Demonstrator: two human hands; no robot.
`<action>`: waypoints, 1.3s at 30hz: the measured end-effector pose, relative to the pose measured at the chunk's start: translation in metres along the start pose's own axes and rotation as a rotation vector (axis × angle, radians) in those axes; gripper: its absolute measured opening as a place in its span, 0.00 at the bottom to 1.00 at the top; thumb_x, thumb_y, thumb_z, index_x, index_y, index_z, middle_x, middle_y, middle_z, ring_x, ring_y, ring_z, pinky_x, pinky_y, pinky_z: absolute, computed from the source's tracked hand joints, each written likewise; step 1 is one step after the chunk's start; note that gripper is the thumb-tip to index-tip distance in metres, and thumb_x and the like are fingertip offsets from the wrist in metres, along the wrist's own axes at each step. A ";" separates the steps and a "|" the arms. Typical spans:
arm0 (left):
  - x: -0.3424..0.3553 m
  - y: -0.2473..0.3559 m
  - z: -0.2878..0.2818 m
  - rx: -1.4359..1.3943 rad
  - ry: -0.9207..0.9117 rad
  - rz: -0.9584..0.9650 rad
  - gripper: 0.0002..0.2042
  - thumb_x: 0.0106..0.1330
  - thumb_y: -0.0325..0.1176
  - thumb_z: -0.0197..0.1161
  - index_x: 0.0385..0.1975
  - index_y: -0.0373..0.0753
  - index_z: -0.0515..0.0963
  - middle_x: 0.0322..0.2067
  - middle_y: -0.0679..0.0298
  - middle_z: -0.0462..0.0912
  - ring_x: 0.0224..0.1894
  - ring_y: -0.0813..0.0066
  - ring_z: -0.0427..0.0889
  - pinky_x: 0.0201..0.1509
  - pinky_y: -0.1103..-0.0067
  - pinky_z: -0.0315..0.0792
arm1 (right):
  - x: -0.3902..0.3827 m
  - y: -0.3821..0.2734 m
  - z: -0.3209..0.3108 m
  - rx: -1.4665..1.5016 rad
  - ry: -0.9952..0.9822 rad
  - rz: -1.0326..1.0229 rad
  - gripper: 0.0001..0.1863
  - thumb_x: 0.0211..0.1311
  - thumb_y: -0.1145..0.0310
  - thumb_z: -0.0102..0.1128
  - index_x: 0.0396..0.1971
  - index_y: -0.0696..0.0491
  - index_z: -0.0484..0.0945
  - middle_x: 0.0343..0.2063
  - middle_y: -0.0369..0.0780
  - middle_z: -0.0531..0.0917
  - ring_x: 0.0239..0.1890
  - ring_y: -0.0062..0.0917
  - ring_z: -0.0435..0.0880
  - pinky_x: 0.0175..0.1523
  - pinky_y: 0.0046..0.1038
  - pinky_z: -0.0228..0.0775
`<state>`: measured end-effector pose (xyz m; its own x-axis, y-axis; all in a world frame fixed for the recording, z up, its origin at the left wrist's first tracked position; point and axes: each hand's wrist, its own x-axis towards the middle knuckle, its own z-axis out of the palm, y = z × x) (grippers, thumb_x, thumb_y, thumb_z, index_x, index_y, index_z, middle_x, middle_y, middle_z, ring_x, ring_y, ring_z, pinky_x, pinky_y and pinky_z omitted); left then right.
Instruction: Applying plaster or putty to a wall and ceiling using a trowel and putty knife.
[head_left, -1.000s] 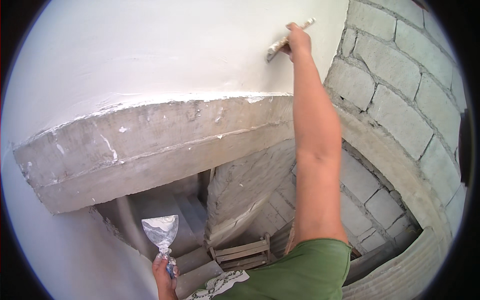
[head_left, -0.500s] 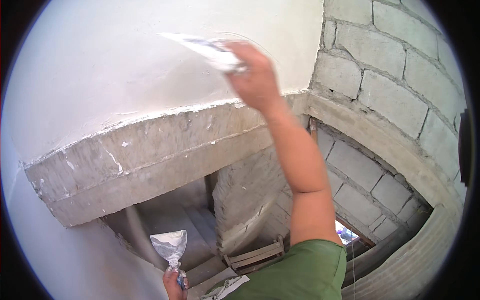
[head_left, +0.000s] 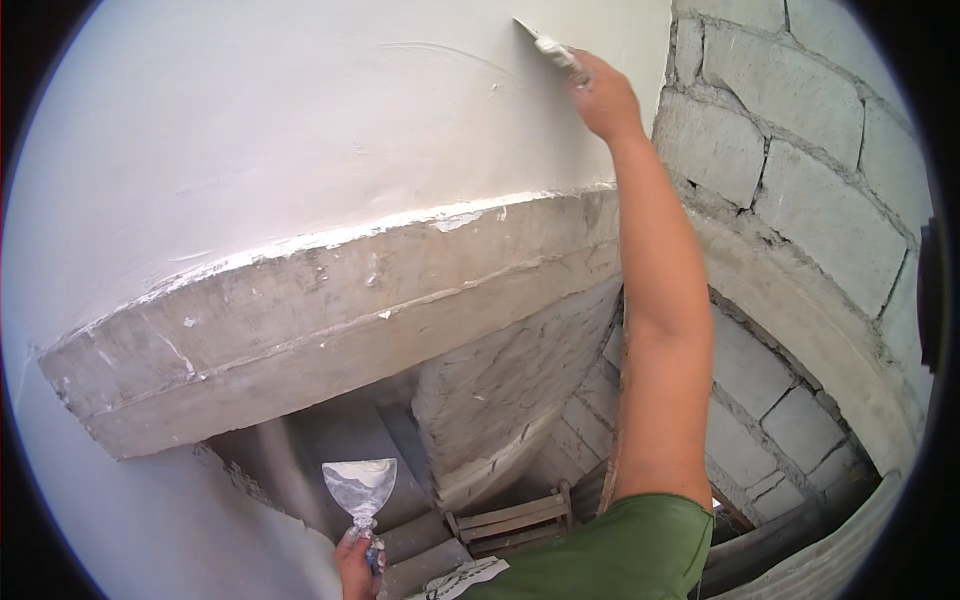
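At the top, my right arm stretches up and my right hand (head_left: 606, 100) grips a putty knife (head_left: 553, 50) smeared with white. Its blade, seen nearly edge-on, is at the white wall (head_left: 300, 130) near the corner; I cannot tell how firmly it presses. A curved ridge mark shows in the wall coat to the left of the blade. Low in the view, my left hand (head_left: 357, 565) is closed round the handle of a second, wide putty knife (head_left: 360, 490). That blade points upward and carries white putty.
Below the white wall runs a rough concrete beam (head_left: 330, 310) with white splashes. A bare block wall (head_left: 790, 190) meets it on the right. Beneath the beam are a rough concrete slab (head_left: 510, 390), a wooden slatted piece (head_left: 515, 520) and a drop to a lower level.
My right hand has swept up and to the right with its putty knife, which is turned more edge-on. My left hand and its knife have shifted slightly right in the view.
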<state>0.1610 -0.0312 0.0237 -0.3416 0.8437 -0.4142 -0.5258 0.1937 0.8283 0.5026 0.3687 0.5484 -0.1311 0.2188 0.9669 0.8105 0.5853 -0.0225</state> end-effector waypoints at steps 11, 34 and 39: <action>0.012 -0.010 0.031 -0.140 -0.160 0.078 0.08 0.66 0.29 0.59 0.42 0.35 0.76 0.21 0.64 0.76 0.13 0.77 0.71 0.13 0.80 0.64 | -0.122 -0.031 0.016 0.009 -0.170 -0.268 0.25 0.49 0.74 0.65 0.52 0.45 0.80 0.49 0.40 0.82 0.52 0.34 0.81 0.55 0.35 0.76; 0.006 0.023 0.081 0.006 -0.237 0.068 0.07 0.68 0.29 0.58 0.43 0.37 0.75 0.24 0.66 0.77 0.16 0.81 0.72 0.15 0.83 0.65 | -0.236 -0.026 -0.055 1.499 0.056 0.674 0.33 0.54 0.82 0.52 0.64 0.59 0.61 0.56 0.44 0.74 0.59 0.38 0.74 0.63 0.42 0.66; 0.002 0.054 0.107 -0.055 -0.310 0.142 0.08 0.69 0.31 0.59 0.43 0.37 0.74 0.25 0.65 0.77 0.16 0.81 0.71 0.15 0.84 0.62 | -0.303 -0.065 -0.046 1.717 -0.004 0.741 0.33 0.53 0.81 0.51 0.63 0.59 0.62 0.56 0.44 0.74 0.60 0.38 0.73 0.66 0.44 0.63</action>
<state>0.2160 0.0344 0.1081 -0.1659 0.9740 -0.1544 -0.5344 0.0428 0.8442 0.5158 0.2280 0.2692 -0.0698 0.7637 0.6418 -0.6895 0.4280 -0.5843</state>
